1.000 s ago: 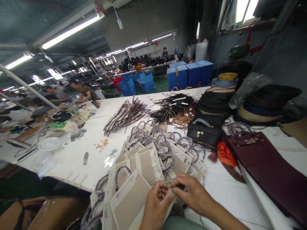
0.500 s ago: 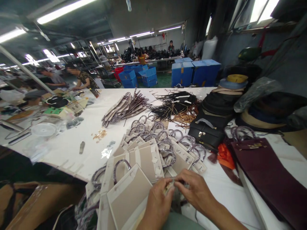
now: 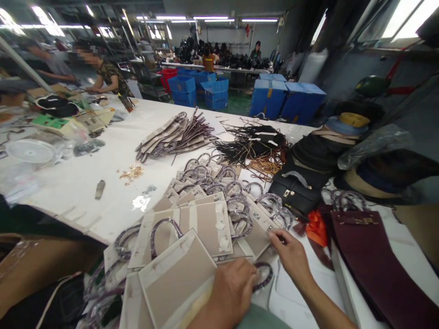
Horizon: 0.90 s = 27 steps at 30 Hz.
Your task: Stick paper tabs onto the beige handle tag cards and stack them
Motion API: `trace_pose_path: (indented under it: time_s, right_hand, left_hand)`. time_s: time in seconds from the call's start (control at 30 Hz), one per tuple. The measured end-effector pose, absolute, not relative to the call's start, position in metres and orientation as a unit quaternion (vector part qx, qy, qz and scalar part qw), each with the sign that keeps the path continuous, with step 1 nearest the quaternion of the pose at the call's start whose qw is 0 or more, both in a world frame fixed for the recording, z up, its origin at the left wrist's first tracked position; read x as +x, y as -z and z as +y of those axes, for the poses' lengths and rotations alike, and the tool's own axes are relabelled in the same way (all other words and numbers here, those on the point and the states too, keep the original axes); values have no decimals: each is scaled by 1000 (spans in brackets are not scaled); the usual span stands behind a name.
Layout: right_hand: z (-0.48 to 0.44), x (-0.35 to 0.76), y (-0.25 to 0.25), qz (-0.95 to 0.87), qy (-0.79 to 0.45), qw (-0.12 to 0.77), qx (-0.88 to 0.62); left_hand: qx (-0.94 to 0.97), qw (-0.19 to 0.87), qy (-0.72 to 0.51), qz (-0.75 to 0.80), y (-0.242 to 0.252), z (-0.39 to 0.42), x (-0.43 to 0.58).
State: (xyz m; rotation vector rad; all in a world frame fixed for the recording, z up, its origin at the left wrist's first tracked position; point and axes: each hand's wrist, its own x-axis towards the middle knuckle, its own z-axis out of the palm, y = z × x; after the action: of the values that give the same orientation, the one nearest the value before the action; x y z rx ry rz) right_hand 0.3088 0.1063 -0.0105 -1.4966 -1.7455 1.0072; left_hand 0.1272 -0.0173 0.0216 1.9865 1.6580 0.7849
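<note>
My left hand (image 3: 236, 283) is closed, its fingers curled down at the right edge of a stack of beige bag panels (image 3: 180, 278). Whatever it grips is hidden beneath the fingers. Just right of it shows a plastic-wrapped purple handle loop (image 3: 270, 278). My right hand (image 3: 291, 253) is bent with thumb and forefinger close together, by the corner of another beige panel (image 3: 255, 242); anything between those fingers is too small to make out. Beyond both hands lies a heap of beige panels with wrapped handles (image 3: 206, 185).
At the right are a black handbag (image 3: 295, 187), a maroon bag piece (image 3: 377, 246) and an orange cloth (image 3: 317, 228). Farther back lie black cords (image 3: 254, 141) and bundled straps (image 3: 174, 137). Gold hardware bits (image 3: 131, 173) sit on the white table (image 3: 113, 155). Co-workers are at the back.
My hands were together, fingertips meeting over a small piece; now they are apart, the right one farther right and up by the panels. The wrapped handle loop now shows beside my left hand.
</note>
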Motion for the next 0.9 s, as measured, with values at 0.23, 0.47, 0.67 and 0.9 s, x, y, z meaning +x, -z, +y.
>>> trace_pose_path:
  time_s: [0.23, 0.47, 0.67, 0.9]
  right_hand:
    - [125, 307, 37, -557, -380, 357, -646]
    - [124, 306, 57, -561, -337, 333, -679]
    - [130, 306, 66, -602, -227, 367, -672]
    - [138, 321, 73, -681, -193, 332, -624]
  left_hand:
    - [623, 280, -337, 648, -7, -9, 113]
    - [600, 306, -343, 655, -9, -4, 109]
    - [598, 316, -353, 647, -13, -5, 107]
    - [619, 309, -338, 638, -14, -6, 106]
